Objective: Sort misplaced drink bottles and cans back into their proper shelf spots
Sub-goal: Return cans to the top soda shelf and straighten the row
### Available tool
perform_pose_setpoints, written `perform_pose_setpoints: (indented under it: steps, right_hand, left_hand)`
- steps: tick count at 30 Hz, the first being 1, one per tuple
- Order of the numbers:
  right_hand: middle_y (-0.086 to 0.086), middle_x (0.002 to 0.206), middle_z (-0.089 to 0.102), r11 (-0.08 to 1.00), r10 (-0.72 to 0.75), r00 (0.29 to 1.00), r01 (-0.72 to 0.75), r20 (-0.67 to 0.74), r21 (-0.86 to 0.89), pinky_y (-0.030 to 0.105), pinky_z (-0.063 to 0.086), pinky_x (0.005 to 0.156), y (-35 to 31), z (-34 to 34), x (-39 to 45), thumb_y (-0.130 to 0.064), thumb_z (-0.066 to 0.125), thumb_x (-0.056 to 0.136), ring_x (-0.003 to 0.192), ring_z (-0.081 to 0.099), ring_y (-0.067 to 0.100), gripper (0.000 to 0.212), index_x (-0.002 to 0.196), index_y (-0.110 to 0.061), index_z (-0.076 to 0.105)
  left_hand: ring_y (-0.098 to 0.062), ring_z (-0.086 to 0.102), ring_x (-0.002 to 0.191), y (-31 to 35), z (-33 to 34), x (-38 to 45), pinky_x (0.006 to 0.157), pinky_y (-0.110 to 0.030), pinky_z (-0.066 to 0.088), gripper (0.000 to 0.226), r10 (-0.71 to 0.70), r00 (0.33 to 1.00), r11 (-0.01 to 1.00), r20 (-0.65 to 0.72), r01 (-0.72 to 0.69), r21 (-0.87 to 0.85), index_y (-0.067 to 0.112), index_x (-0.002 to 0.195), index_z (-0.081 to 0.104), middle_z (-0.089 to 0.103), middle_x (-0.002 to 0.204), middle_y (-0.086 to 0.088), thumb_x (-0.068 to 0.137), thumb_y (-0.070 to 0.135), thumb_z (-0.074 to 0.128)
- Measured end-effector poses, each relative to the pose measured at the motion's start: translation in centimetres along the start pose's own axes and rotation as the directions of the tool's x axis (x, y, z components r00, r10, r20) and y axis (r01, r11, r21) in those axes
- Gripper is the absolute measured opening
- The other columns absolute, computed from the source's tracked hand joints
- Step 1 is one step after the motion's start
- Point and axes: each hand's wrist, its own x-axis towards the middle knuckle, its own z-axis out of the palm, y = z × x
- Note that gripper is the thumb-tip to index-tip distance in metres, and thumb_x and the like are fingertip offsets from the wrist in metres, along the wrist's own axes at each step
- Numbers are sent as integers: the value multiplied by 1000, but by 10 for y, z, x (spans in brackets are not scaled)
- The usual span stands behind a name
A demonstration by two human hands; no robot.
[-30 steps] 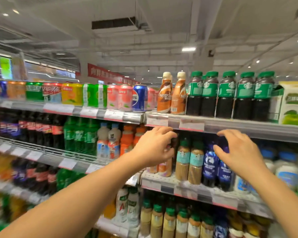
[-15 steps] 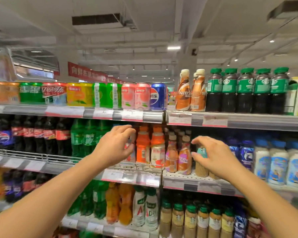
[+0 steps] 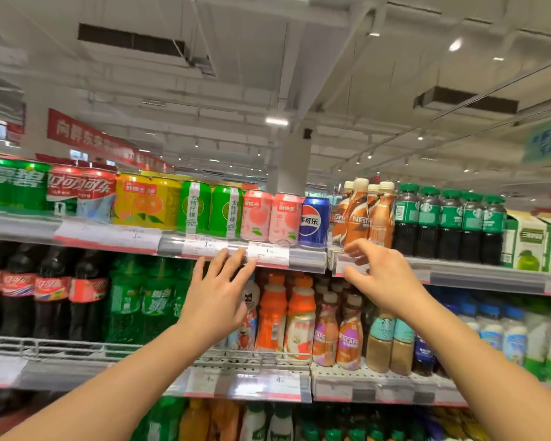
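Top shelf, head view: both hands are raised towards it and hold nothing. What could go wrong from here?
1. The blue cola can stands at the shelf's front edge beside the pink cans; a careless grab by the left hand might knock one off.
2. The right hand is just below the tightly packed brown coffee bottles; nudging one could topple its neighbours.
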Motion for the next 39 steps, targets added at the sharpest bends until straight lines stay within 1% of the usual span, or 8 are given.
perform_pose_setpoints:
  steps: [9, 15, 20, 24, 29, 31, 35, 39]
  right_hand:
    - [3, 124, 71, 1000, -4, 1000, 3, -14, -28, 45, 56, 96, -11, -8, 50, -33, 66, 94, 109, 67, 20, 43, 133, -17, 60]
    - [9, 161, 40, 998, 12, 998, -8, -56, 58, 44, 42, 111, -17, -3, 99, -32, 67, 97, 139, 49, 29, 79, 163, -19, 25]
    - [13, 164, 30, 992, 27, 999, -24, -18, 120, 46, 43, 111, -17, 18, 120, -41, 68, 97, 143, 45, 34, 97, 166, -25, 3]
    - [14, 160, 36, 983, 56, 998, -62, 39, 176, 48, 44, 112, -9, 39, 125, -44, 73, 92, 142, 46, 35, 97, 165, -27, 10]
    - [7, 124, 67, 960, 50, 996, -29, -69, 277, 45, 55, 94, -2, 48, 123, -41, 83, 82, 112, 65, 29, 76, 143, -29, 39]
    - [6, 118, 66, 959, 43, 992, -7, -118, 284, 43, 55, 90, -1, 45, 118, -37, 85, 80, 106, 64, 29, 73, 137, -30, 40]
    - [5, 125, 54, 964, -25, 973, 84, -231, 253, 41, 54, 90, 3, 39, 95, -24, 83, 83, 107, 62, 30, 73, 141, -34, 39]
    - [4, 126, 50, 951, -66, 948, 154, -313, 267, 42, 55, 88, 11, 17, 76, -23, 86, 78, 107, 61, 28, 78, 140, -35, 39]
  left_hand:
    - [-36, 42, 138, -1, 0, 4, 108, -53, 40, 67, 56, 997, 998, -51, -57, -12, 23, 145, 50, 49, 149, -7, 80, 41, 54]
    - [-33, 48, 132, 6, -6, 9, 103, -50, 45, 74, 12, 999, 1000, -48, -12, 1, 23, 148, 46, 52, 146, -4, 79, 44, 57]
    - [-32, 48, 132, 11, -6, 8, 100, -49, 48, 78, -29, 999, 999, -33, 30, 15, 25, 150, 44, 51, 145, -1, 77, 49, 54]
    - [-29, 48, 131, 10, -9, 10, 101, -48, 47, 79, -33, 999, 999, -16, 33, 32, 27, 151, 42, 50, 146, 1, 76, 51, 53]
    - [-29, 48, 131, 13, -12, 10, 102, -48, 47, 80, -56, 998, 998, 5, 56, 34, 28, 151, 41, 49, 147, 1, 76, 52, 52]
    - [-28, 47, 132, 13, -13, 10, 102, -47, 46, 79, -58, 998, 998, 13, 57, 37, 29, 151, 41, 49, 147, 2, 76, 52, 51]
    - [-29, 46, 134, 14, -19, 11, 104, -48, 45, 80, -69, 996, 997, 52, 68, 36, 31, 153, 39, 47, 149, 2, 77, 54, 48]
    - [-27, 26, 147, 20, -35, 15, 113, -45, 38, 81, -102, 975, 995, 200, 98, 27, 32, 159, 20, 26, 163, 1, 85, 55, 43]
